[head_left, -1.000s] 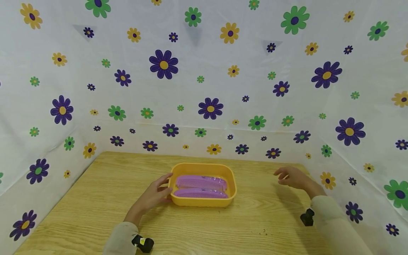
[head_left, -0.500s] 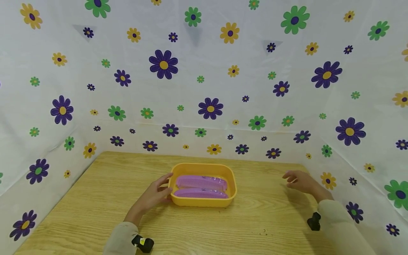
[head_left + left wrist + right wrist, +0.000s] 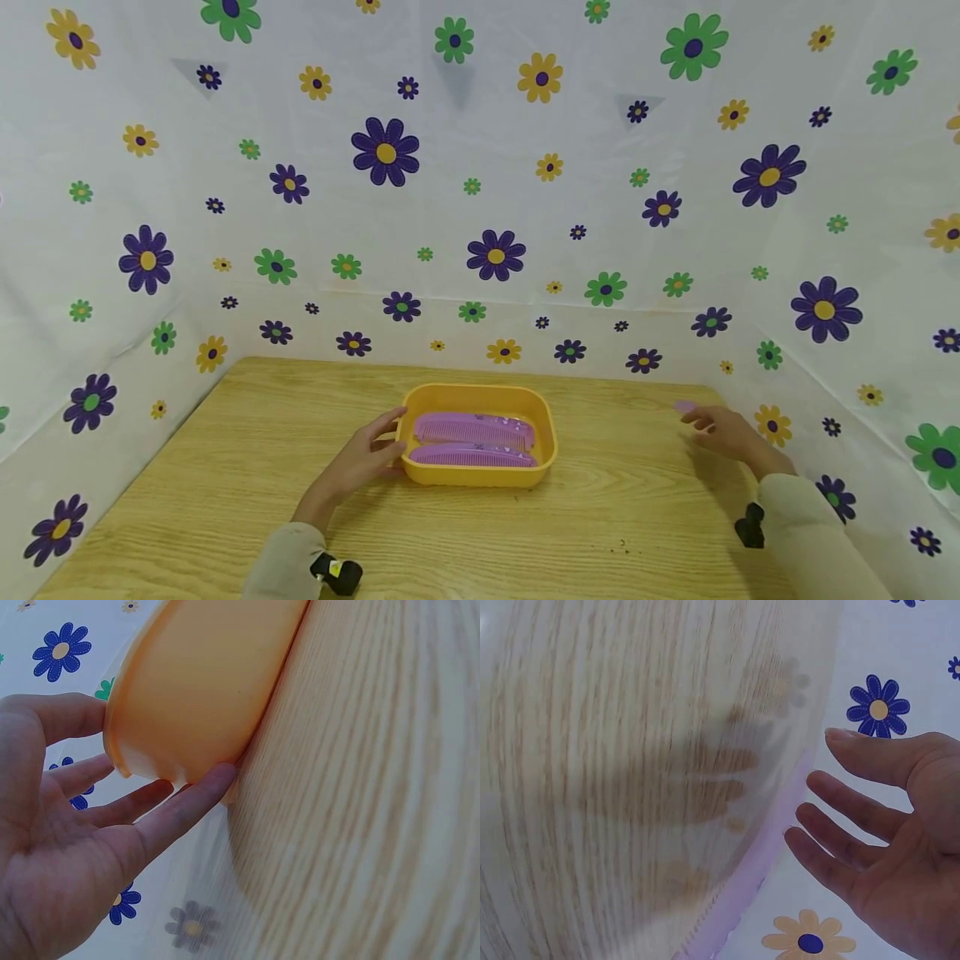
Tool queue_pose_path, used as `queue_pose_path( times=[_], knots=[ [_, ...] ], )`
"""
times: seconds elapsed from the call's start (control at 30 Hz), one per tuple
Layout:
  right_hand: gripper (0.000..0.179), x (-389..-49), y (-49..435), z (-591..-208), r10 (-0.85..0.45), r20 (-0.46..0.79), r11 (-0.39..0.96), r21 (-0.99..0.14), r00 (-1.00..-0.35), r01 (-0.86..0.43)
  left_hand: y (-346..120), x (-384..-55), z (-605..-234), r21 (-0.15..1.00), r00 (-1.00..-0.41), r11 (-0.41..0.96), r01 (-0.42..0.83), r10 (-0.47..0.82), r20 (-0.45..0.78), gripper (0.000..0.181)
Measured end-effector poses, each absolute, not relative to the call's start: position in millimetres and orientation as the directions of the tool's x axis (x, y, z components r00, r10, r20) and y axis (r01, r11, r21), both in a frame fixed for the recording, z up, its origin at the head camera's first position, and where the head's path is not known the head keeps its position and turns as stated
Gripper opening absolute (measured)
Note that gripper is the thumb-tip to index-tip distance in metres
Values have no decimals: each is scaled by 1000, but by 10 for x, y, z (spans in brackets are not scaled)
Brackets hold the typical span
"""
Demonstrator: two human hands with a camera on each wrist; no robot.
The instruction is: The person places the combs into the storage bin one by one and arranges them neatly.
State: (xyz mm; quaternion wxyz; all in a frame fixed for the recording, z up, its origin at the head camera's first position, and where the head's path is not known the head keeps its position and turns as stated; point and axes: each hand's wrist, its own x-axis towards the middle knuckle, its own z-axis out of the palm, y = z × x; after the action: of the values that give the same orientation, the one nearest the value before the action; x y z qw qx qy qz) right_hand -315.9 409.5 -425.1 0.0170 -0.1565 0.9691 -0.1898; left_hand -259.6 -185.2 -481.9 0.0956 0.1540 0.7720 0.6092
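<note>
Two purple combs [image 3: 472, 429] lie side by side in a yellow tray [image 3: 480, 477]. My left hand [image 3: 360, 457] rests against the tray's left end, thumb and fingers spread and touching its wall and rim. The left wrist view has the tray's end wall [image 3: 195, 682] up close, with straight fingers against it. Over the table's right side hovers my right hand [image 3: 723, 433], fingers loosely bent and holding nothing. Beneath it lies another purple comb [image 3: 742, 885]; in the head view only its tip [image 3: 684, 407] shows, the hand hiding the rest.
Light wood table [image 3: 600, 492] under everything. White sheets [image 3: 450, 208] printed with flowers stand at the back and both sides. Small dark specks [image 3: 622, 546] mark the table's front right.
My right hand has moved rightward and slightly toward me, and a purple comb's tip now shows beyond its fingers. My left hand and the tray have stayed put.
</note>
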Motion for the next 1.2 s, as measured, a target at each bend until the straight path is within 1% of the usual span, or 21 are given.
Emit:
queue_pose_path(
  times=[0.2, 0.37, 0.6, 0.8, 0.97, 1.2],
  knots=[
    [30, -3164, 4166, -4282, -270, 6, 896, -364, -963, -253, -1846, -2608, -4836, 971, -937, 211, 116, 349, 36, 64],
    [32, -3144, 4192, -4274, -211, -30, 916, -354, -977, -187, -1866, -2622, -4844, 972, -937, 208, 110, 347, 32, 64],
    [42, -3157, 4274, -4321, -139, -98, 935, -341, -985, -98, -1869, -2612, -4851, 968, -940, 227, 108, 340, 25, 65],
    [46, -3187, 4322, -4351, -93, -121, 948, -314, -988, -50, -1867, -2611, -4845, 971, -941, 217, 105, 338, 26, 64],
    [48, -3193, 4366, -4389, -74, -149, 951, -309, -986, -24, -1868, -2605, -4844, 969, -939, 221, 109, 344, 27, 65],
    [47, -3205, 4419, -4419, -75, -118, 956, -290, -990, -37, -1856, -2606, -4835, 971, -944, 217, 101, 330, 24, 64]
  ],
)
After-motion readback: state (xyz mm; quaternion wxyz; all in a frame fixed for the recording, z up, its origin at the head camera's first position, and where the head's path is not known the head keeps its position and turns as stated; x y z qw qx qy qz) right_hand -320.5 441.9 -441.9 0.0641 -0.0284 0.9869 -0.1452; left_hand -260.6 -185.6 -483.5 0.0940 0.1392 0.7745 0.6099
